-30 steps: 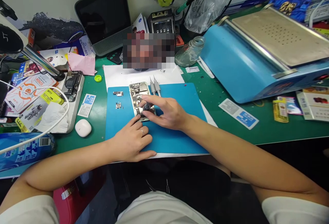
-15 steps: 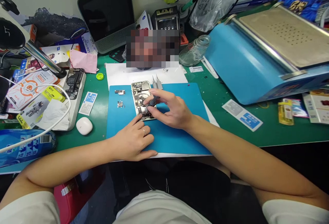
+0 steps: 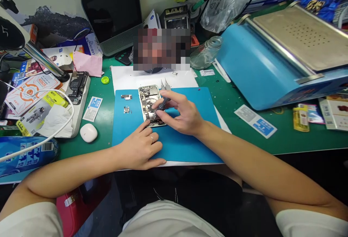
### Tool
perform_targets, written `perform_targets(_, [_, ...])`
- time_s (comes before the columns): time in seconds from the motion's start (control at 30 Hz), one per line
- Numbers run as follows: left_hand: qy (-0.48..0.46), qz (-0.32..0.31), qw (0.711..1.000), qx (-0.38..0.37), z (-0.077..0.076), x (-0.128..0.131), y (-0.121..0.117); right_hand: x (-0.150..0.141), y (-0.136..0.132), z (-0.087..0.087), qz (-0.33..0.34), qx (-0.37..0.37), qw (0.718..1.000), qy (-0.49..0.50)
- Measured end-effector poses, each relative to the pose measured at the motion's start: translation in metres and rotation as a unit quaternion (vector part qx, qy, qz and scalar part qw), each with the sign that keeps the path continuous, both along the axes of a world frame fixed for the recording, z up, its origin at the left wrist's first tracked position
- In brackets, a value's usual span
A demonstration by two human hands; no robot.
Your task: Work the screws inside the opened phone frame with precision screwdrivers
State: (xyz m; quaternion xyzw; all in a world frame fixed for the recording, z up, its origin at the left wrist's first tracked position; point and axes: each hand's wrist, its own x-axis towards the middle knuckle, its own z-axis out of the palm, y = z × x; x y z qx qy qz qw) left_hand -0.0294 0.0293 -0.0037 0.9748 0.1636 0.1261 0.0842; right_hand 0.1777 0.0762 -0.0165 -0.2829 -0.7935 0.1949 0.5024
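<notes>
An opened smartphone (image 3: 149,92) with bare inner parts lies on a blue mat (image 3: 176,148). Above its lower half, my right hand (image 3: 186,117) pinches a dark screwdriver (image 3: 163,104) between thumb and fingers, the tip pointing down into the phone. Exactly where that tip rests is too small to tell. My left hand (image 3: 144,144) lies on the mat with its index fingertip on the phone's lower edge, thumb stretched out and the other fingers loosely bent, holding nothing. Two small metal phone parts, an upper one (image 3: 126,96) and a lower one (image 3: 127,109), sit left of the phone.
Slim pointed tools (image 3: 165,84) lie just beyond the phone. A blue machine with a perforated plate (image 3: 301,36) takes up the right side, near a glass jar (image 3: 205,54). At left are a white earbud case (image 3: 88,133), boxes and a white cable (image 3: 73,108).
The screwdriver and the fingers of my right hand have shifted very slightly. My left hand stays on the phone's lower edge. The whole view has moved a touch.
</notes>
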Motion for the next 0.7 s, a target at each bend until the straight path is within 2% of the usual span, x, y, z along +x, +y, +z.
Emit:
perform_targets(0.47, [0.004,0.002,1.000,0.003,-0.0006,0.0000,0.0005,-0.0013,-0.0008,-0.0036,0.042,-0.079,0.996,0.021])
perform_targets(0.7, [0.003,0.003,1.000,0.003,-0.0006,0.0006,0.0002,-0.0016,-0.0008,-0.0043,0.041,-0.087,0.995,0.020])
